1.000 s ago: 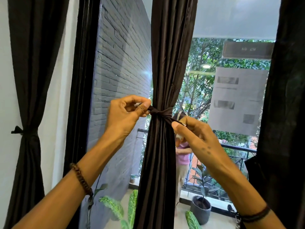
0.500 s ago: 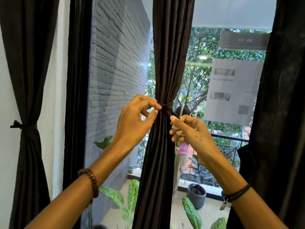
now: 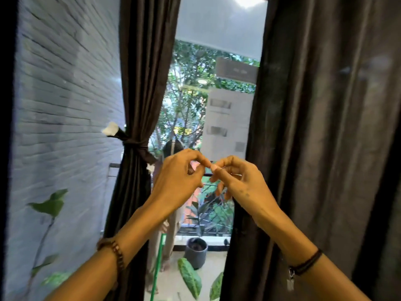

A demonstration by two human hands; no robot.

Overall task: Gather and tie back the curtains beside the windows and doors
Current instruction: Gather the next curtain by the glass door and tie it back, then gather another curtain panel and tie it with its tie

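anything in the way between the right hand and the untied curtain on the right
Nothing visible does. The right hand is right at the inner edge of the untied curtain, with no object between them. The left hand sits on the far side, and the tied curtain hangs further left.

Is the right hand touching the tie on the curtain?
Apart. The head view shows the right hand well right of the tie, with the left hand between them.

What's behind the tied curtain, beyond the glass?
Grey brick wall, trees, railing and a dark pot. A person outside is mostly covered by the curtain and left hand.
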